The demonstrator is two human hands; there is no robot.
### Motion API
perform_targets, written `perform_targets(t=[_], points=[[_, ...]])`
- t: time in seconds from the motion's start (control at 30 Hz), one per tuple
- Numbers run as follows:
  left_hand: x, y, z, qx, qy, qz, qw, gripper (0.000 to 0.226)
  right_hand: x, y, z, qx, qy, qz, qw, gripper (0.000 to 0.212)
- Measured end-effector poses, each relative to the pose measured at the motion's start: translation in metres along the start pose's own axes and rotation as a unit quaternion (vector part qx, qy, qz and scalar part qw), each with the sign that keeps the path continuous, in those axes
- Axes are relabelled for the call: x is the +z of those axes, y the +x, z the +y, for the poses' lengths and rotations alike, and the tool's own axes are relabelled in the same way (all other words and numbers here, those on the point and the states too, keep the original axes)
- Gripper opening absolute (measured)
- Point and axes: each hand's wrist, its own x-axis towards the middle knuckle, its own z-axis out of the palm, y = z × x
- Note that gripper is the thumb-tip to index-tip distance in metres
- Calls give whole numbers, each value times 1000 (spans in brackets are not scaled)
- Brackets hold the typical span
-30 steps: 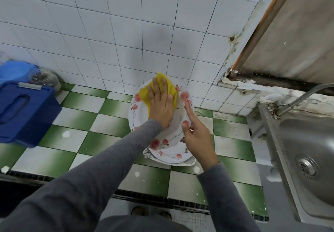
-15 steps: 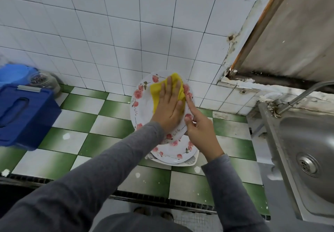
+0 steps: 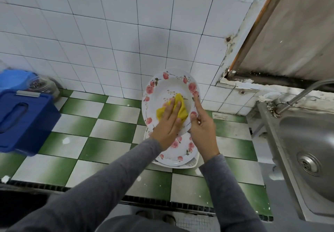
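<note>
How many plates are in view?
3. One round white rose-patterned plate tilted in the right hand; a second rose-patterned plate flat on the counter; a white grey-leaf plate beneath it. More may be hidden.

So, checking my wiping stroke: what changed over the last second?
The left hand slid the yellow cloth from the upper rim of the flowered plate down to its middle. The right hand still grips its right edge; the plate stack beneath stayed put.

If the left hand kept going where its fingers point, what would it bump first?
The left hand presses the yellow cloth; straight on, it would probably meet the rim of the flowered plate first, then the tiled wall. Depth is unclear.
</note>
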Motion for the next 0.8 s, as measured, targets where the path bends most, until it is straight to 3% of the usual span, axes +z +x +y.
perform_targets(t=[0.13, 0.23, 0.43, 0.53, 0.67, 0.8], points=[[-2, 25, 1, 74, 87, 64, 991, 62, 5, -2, -1, -1, 6, -65, 998, 64], [-14, 42, 10, 1, 104, 96, 990, 69, 9, -3, 4, 11, 32, -99, 995, 66], [-45, 45, -21, -55, 232, 83, 968, 72, 0, -4, 12, 4, 30, -85, 996, 68], [-56, 30, -44, -31, 283, 57, 957, 73, -3, -7, 15, 8, 61, -74, 995, 67], [-43, 0, -58, -17, 255, 9, 967, 77, -5, -8, 16, 3, 70, -50, 996, 56], [-15, -21, -31, -37, 136, -18, 990, 56, -3, -3, 16, 31, 100, -37, 994, 56]])
